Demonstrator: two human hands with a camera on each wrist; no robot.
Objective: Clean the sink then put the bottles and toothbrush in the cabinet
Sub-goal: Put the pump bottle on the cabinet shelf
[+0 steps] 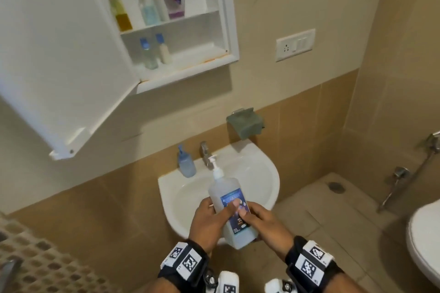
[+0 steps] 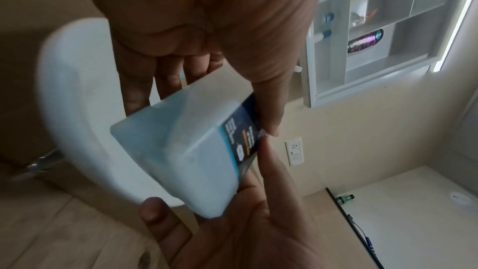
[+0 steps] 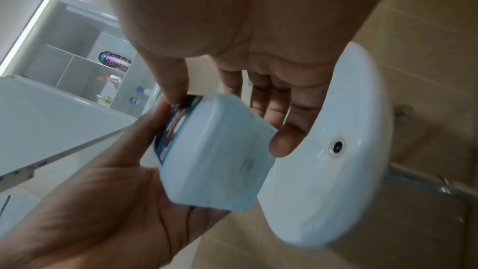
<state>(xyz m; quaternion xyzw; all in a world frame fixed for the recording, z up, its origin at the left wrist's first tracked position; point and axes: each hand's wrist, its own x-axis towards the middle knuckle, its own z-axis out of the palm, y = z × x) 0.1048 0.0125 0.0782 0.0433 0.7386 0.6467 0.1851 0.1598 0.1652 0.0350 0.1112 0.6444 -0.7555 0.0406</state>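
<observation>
soft even light; wrist views blurred, perhaps by motion.

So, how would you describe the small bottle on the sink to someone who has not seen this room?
Find the white sink under the open cabinet. On its back rim, left of the tap, stands the small bottle. It is pale blue and short, unlike the tall pump bottle held in both hands.

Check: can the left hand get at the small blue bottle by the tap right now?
Probably not yet: the left hand and the right hand both grip the pump bottle over the sink. Nothing blocks the small blue bottle itself.
</observation>
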